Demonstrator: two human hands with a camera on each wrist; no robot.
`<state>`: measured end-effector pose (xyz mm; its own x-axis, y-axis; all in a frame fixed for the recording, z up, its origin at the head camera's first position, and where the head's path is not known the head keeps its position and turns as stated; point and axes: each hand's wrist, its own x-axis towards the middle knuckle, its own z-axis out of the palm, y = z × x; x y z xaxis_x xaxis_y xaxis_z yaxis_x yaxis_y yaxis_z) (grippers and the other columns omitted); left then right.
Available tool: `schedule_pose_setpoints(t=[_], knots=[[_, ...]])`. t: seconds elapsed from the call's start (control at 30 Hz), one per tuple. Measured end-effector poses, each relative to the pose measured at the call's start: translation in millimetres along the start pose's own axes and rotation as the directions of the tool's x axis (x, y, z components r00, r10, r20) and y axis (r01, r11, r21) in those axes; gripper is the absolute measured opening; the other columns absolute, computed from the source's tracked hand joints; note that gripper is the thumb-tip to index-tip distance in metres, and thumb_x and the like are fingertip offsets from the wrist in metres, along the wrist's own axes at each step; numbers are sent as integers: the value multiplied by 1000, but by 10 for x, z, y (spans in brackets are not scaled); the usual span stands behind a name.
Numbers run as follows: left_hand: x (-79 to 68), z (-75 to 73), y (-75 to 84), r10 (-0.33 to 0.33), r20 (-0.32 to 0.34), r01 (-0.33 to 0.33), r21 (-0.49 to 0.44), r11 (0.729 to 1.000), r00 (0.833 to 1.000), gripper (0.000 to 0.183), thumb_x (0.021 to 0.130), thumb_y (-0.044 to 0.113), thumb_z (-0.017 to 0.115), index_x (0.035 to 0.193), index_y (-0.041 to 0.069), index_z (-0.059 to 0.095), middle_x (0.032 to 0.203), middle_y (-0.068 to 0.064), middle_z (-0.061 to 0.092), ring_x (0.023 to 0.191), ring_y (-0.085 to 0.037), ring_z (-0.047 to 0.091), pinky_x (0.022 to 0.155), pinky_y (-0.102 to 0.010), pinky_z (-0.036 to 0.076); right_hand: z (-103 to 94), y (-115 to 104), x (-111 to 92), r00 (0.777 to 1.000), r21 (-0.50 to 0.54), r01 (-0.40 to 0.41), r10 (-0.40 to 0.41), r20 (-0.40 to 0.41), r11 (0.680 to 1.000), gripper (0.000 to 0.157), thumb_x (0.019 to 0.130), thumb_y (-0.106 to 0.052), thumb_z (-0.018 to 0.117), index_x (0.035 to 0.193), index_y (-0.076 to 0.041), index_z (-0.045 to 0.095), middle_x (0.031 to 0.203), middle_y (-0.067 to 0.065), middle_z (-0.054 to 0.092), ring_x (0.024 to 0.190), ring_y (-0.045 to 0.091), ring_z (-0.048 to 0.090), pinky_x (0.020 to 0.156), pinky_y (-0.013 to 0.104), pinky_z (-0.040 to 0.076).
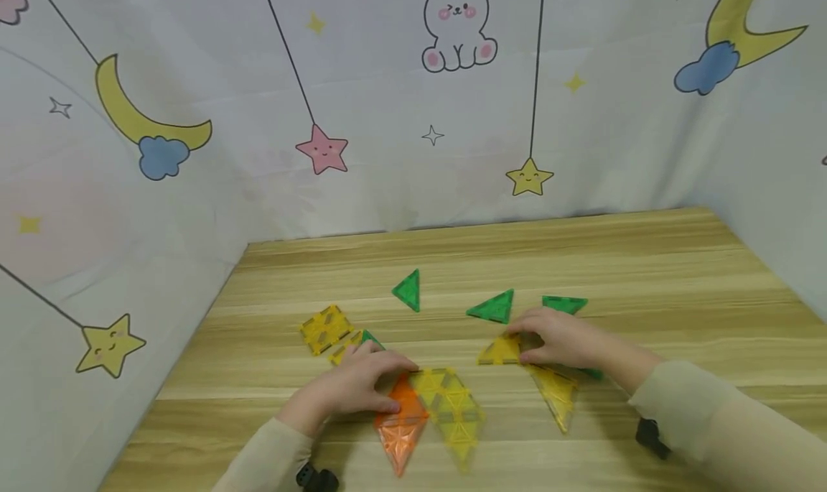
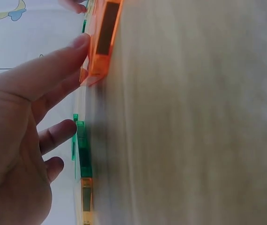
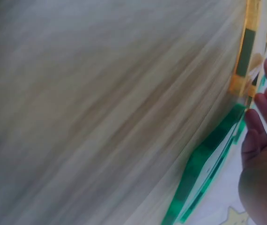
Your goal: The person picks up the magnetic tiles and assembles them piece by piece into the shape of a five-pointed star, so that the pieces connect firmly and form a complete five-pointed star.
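Observation:
My left hand (image 1: 358, 381) holds an orange triangular magnetic tile (image 1: 408, 395), thumb on its left side and index finger at its top. In the left wrist view the thumb lies against the tile's edge (image 2: 106, 28). A second orange triangle (image 1: 400, 445) joins it below, pointing toward me. Along its right side runs a group of joined yellow triangles (image 1: 455, 406), blurred at the lower tip. My right hand (image 1: 562, 337) pinches a small yellow triangular tile (image 1: 499, 351) between thumb and index finger. A long yellow triangle (image 1: 557, 395) lies just below that hand.
Green triangles lie farther back: one left (image 1: 408, 291), one in the middle (image 1: 494, 307), one right (image 1: 563, 304). Another green tile (image 1: 591, 373) is partly hidden under my right wrist. Yellow square tile (image 1: 325, 330) sits left. A printed cloth (image 1: 400, 183) hangs behind the wooden table (image 1: 291, 269).

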<state>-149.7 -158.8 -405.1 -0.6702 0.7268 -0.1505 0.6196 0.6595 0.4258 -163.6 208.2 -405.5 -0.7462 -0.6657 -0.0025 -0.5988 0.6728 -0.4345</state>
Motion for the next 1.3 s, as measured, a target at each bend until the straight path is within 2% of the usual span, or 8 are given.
schedule_pose_setpoints(t=[0.13,0.27,0.47,0.67,0.9,1.03,1.13,1.3], knots=[[74,-41,46,-2,-12,2,-24,1000,1000,55,80,39,73,132,28,54,131,14,51,109,-17,40,85,-43,26,17,-16,23,1000,1,18,-18,-8,1000,44,86,-27,69,123,-5,61,122,9,58,116,32,50,94,49,39],[239,-137,153,27,-11,-27,-50,998,1000,55,83,37,71,134,25,53,133,9,51,114,-21,40,89,-47,26,19,-4,-9,999,7,21,-21,-27,1000,44,85,-26,69,123,-5,60,122,8,58,115,31,50,94,48,40],[522,-224,291,42,45,-39,-60,997,998,56,85,37,69,136,27,50,134,12,49,103,-15,38,90,-43,27,-13,-8,-111,1000,29,10,-10,-5,1000,44,87,-26,68,124,-4,59,125,11,57,116,33,50,93,49,40],[776,-177,355,73,67,-69,-49,996,995,54,87,40,65,138,32,47,137,15,45,112,-15,37,97,-46,28,-46,-29,-207,1000,20,20,-20,-12,1000,47,86,-33,67,123,-5,60,124,11,58,112,30,53,89,48,42],[1039,-84,483,119,103,-114,-54,992,988,53,88,41,63,138,37,45,138,21,41,119,-17,34,98,-45,29,12,-26,-357,997,-9,62,-62,-53,998,46,85,-38,67,118,-6,63,118,7,62,108,28,55,88,48,42],[1121,-35,565,136,136,-135,-17,991,981,52,89,39,63,137,34,47,139,19,41,126,-19,32,103,-47,21,41,-23,-415,996,3,47,-47,-72,999,45,85,-39,68,117,-8,64,118,4,62,108,26,53,88,46,43],[1126,-14,594,134,148,-137,17,990,980,50,89,40,62,137,34,48,139,16,42,130,-21,30,105,-48,18,58,-8,-454,994,-12,71,-72,-85,997,42,85,-38,68,116,-11,65,116,1,61,107,23,52,88,44,43],[1086,-15,549,129,127,-130,-3,992,983,44,90,36,62,133,30,52,137,14,46,129,-21,31,105,-49,19,78,-1,-541,990,-49,100,-105,-99,994,37,85,-38,68,113,-14,66,113,-3,61,105,21,52,86,42,44]])
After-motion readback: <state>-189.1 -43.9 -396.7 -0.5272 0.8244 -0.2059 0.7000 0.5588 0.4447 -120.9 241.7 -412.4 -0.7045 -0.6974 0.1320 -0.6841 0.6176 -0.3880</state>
